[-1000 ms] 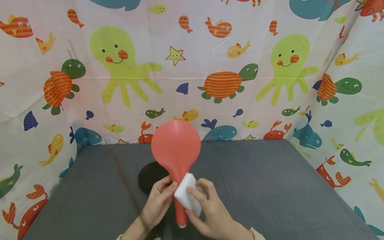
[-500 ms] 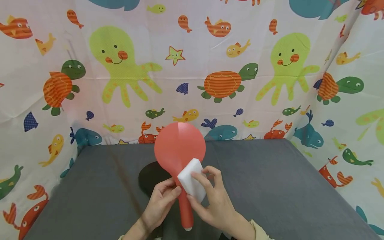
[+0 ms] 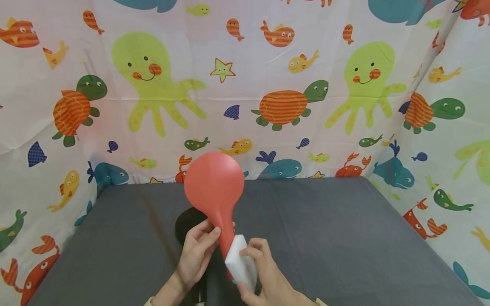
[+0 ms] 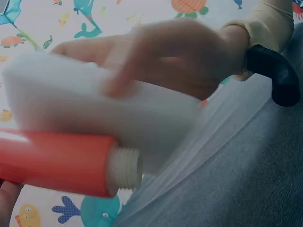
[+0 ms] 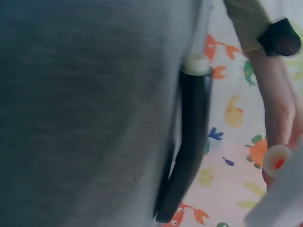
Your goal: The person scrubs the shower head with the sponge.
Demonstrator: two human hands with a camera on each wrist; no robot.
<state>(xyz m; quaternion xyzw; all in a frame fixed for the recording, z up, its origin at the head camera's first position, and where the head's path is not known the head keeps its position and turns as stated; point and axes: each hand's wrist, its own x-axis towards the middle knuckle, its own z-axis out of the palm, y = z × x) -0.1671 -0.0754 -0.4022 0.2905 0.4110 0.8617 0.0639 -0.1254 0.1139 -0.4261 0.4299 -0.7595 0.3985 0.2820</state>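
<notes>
Red shower head (image 3: 214, 180), gripped at the neck by the left hand (image 3: 200, 248), above the surface (image 3: 325, 233) between its side edges; white sponge (image 3: 242, 264) pinched in the right hand (image 3: 269, 272), along the handle. Could twist loose under hard, one-sided rubbing. Cannot see much of the threaded end from above; black shower head (image 3: 186, 223) partly covered.

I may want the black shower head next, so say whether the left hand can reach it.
Probably not right now: the left hand holds the red shower head, though the black shower head shows partly behind that hand.
</notes>
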